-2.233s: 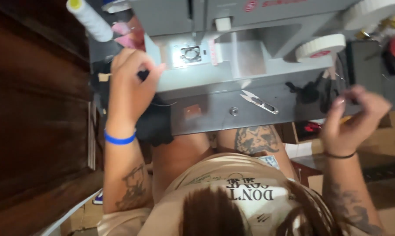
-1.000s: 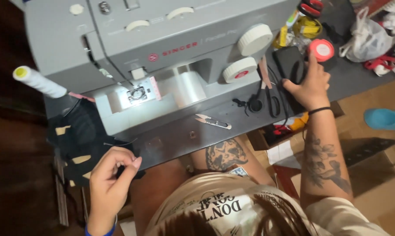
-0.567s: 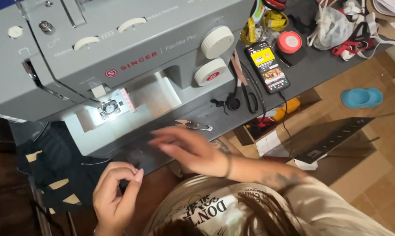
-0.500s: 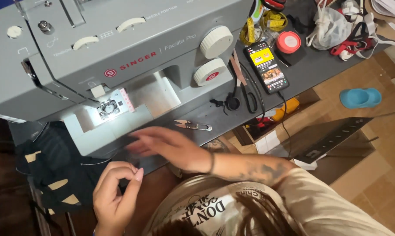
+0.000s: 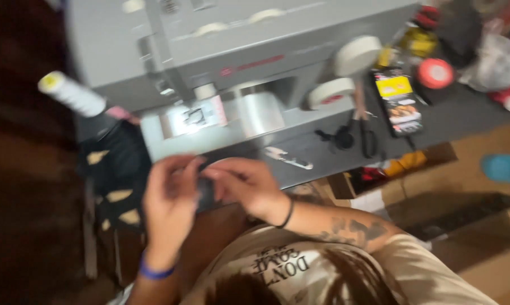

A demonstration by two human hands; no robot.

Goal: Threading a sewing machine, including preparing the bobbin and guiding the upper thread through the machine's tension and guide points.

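Note:
My left hand (image 5: 167, 206) and my right hand (image 5: 243, 183) meet in front of the grey sewing machine (image 5: 232, 62), at the table's near edge. Between their fingers sits a small dark piece (image 5: 205, 192), likely fabric; the blur hides what it is. Both hands pinch it. Dark cloth with pale patches (image 5: 116, 186) hangs just left of my left hand. The lit needle area (image 5: 195, 116) is directly above the hands.
A white thread spool (image 5: 71, 93) sticks out at the left. Small snips (image 5: 289, 158), black scissors (image 5: 356, 133), a phone (image 5: 399, 101) and a round red object (image 5: 435, 73) lie on the grey tabletop to the right. A blue shoe (image 5: 503, 168) is on the floor.
My right hand has come back from the table's right side to join my left hand in front of the machine. The view has shifted and blurred.

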